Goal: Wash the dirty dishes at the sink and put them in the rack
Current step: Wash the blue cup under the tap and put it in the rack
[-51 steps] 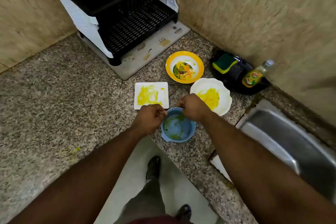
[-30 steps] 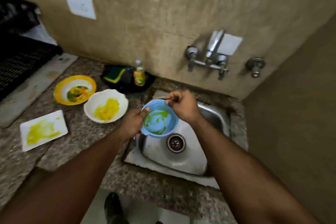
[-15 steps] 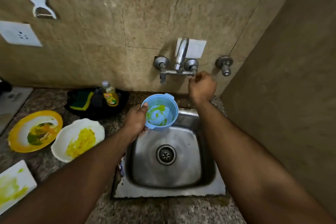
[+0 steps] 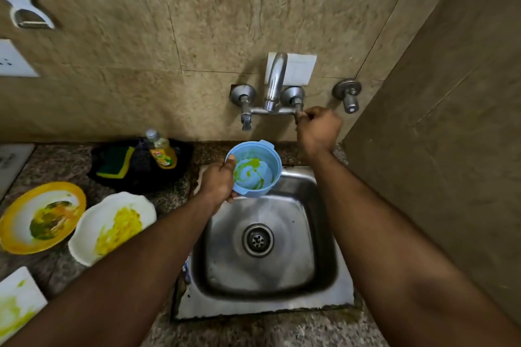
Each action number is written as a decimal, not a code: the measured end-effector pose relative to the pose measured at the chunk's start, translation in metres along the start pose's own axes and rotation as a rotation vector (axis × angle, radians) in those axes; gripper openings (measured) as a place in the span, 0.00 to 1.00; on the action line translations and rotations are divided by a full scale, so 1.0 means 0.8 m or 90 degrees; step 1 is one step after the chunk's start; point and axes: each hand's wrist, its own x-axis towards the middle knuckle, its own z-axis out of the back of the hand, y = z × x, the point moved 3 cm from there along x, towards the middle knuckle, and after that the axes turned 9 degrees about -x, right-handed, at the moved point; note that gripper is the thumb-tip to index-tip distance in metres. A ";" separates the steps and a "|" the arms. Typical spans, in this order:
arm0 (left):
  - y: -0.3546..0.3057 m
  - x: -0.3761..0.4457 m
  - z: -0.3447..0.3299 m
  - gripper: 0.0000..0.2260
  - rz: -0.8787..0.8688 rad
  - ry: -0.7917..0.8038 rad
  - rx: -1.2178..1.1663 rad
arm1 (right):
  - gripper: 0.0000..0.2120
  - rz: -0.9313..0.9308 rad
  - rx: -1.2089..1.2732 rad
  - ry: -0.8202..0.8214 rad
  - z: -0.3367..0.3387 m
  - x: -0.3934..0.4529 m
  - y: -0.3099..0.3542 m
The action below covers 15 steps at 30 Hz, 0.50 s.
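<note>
A: Where's the dish I'm working on?

B: The small blue bowl [image 4: 255,169] smeared with green and yellow is just above center, tilted toward me, held over the back edge of the steel sink [image 4: 324,236]. My left hand [image 4: 218,182] grips its rim at 9 o'clock, thumb hooked inside.

A: And the other hand?

B: My right hand [image 4: 318,127], at 1 o'clock from the bowl, has its fingers curled round the right tap handle [image 4: 299,113] of the wall faucet [image 4: 275,80]. I see no water at the spout.

A: What else is out?

B: 3 dirty dishes lie on the granite counter [image 4: 70,166] toward 8 o'clock: a white scalloped plate [image 4: 84,234] with yellow residue, touching a yellow-rimmed plate [image 4: 76,197] at 9, and a white square plate [image 4: 25,290] at the lower left corner. At 10 o'clock from the bowl, a soap bottle [image 4: 161,149] and a green-yellow sponge [image 4: 117,162] rest on a black tray [image 4: 180,166].
</note>
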 end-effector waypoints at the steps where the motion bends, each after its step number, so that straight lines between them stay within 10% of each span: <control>1: 0.000 0.001 -0.001 0.22 0.001 -0.003 0.002 | 0.07 -0.011 0.021 0.002 0.002 0.002 -0.004; 10: -0.006 0.002 -0.002 0.23 -0.047 -0.052 0.090 | 0.15 0.032 0.035 -0.018 0.018 -0.022 -0.024; 13: -0.008 0.005 0.014 0.31 -0.103 -0.086 0.210 | 0.16 0.257 0.014 0.011 0.020 -0.085 -0.023; 15: -0.020 -0.001 0.020 0.32 -0.153 -0.086 0.299 | 0.21 0.487 -0.019 0.234 0.003 -0.124 -0.020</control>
